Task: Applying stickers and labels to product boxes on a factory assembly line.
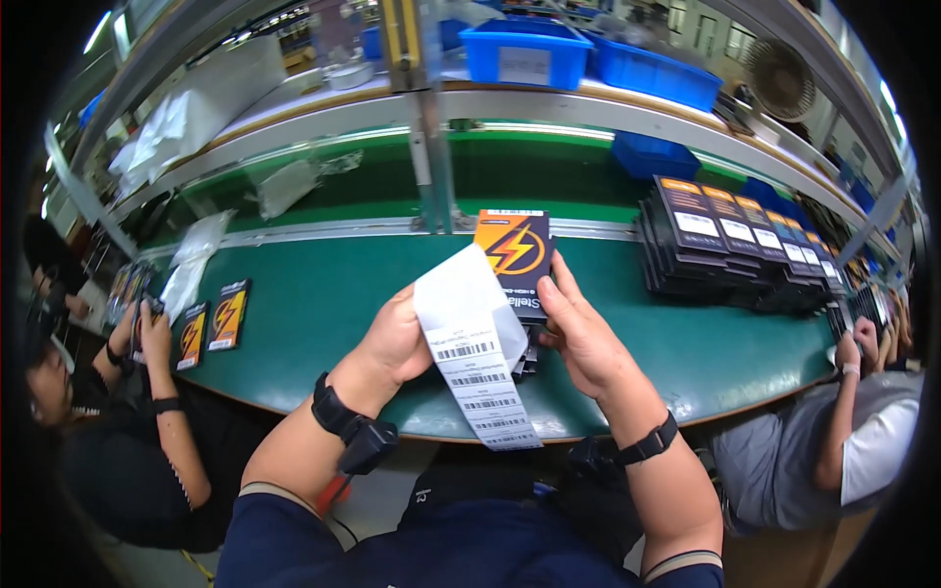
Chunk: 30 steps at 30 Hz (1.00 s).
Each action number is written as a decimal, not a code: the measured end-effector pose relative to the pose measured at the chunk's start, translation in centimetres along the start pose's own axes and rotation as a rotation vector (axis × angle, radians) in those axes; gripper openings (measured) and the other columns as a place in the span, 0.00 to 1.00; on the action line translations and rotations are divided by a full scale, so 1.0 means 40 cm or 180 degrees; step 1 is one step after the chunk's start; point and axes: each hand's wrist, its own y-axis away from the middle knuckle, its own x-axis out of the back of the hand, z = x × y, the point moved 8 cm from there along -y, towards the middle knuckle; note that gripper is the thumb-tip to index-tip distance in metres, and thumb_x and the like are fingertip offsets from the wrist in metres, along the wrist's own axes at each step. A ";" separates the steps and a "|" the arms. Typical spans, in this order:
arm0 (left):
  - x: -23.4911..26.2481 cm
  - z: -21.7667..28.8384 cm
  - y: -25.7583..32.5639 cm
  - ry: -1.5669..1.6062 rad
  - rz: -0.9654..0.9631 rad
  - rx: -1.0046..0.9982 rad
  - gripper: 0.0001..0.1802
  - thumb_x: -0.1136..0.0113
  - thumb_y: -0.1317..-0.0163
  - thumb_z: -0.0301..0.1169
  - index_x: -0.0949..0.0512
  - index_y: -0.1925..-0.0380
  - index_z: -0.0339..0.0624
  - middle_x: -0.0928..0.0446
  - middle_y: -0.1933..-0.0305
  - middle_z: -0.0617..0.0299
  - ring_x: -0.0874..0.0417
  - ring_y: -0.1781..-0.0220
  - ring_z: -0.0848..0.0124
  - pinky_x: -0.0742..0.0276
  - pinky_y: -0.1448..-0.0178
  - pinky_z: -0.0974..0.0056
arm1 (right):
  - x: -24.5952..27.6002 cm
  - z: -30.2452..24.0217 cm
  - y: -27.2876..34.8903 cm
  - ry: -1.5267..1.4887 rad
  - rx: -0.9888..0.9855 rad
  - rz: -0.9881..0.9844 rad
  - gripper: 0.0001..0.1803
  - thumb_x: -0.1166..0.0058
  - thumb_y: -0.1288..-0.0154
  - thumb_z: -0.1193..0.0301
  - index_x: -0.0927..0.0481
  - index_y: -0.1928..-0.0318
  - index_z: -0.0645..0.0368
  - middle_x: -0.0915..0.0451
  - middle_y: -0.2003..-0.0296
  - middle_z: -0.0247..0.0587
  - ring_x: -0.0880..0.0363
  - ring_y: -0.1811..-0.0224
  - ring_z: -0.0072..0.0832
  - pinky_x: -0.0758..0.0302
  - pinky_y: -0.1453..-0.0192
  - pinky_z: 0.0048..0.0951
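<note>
A white strip of barcode labels point(478, 345) hangs down from my left hand point(394, 338), whose fingers are closed on its left side. The strip's upper part covers the lower left of a small black and orange box point(513, 253) with a lightning bolt on it. Along that box's right edge, my right hand point(586, 338) grips it, thumb on the front face and fingers at the side. Below the box, more dark box edges point(529, 355) show, partly hidden by the strip. Both wrists wear black straps.
Stacked dark boxes point(730, 245) fill the right of the green table point(343, 382). Two boxes point(227, 314) lie at left near a co-worker's hands point(147, 333). Another co-worker's hands point(863, 343) are at far right. A metal post point(431, 167) and a shelf with blue bins point(524, 54) stand behind.
</note>
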 end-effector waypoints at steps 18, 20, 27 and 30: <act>0.414 0.345 0.253 -0.0311 0.0839 -0.0555 0.19 0.50 0.29 0.34 0.24 0.45 0.32 0.17 0.52 0.52 0.13 0.55 0.62 0.15 0.49 0.58 | -0.492 0.090 -0.273 0.0788 0.0437 -0.0417 0.60 0.41 0.37 0.43 0.64 0.22 0.61 0.45 0.27 0.64 0.39 0.26 0.46 0.38 0.27 0.34; 0.440 0.368 0.257 -0.0368 0.1042 -0.0583 0.19 0.49 0.29 0.34 0.24 0.45 0.32 0.17 0.52 0.52 0.13 0.54 0.61 0.15 0.47 0.58 | -0.522 0.089 -0.294 0.0762 0.0429 -0.0420 0.60 0.42 0.37 0.43 0.65 0.22 0.60 0.46 0.26 0.64 0.39 0.26 0.47 0.39 0.26 0.36; 0.469 0.398 0.255 -0.0594 0.1042 -0.0570 0.19 0.49 0.29 0.34 0.25 0.44 0.33 0.17 0.50 0.54 0.14 0.52 0.62 0.17 0.45 0.56 | -0.524 0.091 -0.292 0.0262 0.0453 -0.0763 0.58 0.43 0.35 0.43 0.64 0.21 0.56 0.40 0.28 0.63 0.41 0.25 0.46 0.42 0.25 0.37; 0.474 0.403 0.261 -0.0710 0.0935 -0.0674 0.21 0.49 0.29 0.34 0.26 0.42 0.33 0.17 0.49 0.54 0.14 0.52 0.63 0.18 0.44 0.58 | -0.486 0.098 -0.254 0.0345 0.0525 -0.0811 0.56 0.44 0.34 0.42 0.62 0.21 0.54 0.42 0.28 0.64 0.42 0.24 0.48 0.44 0.24 0.38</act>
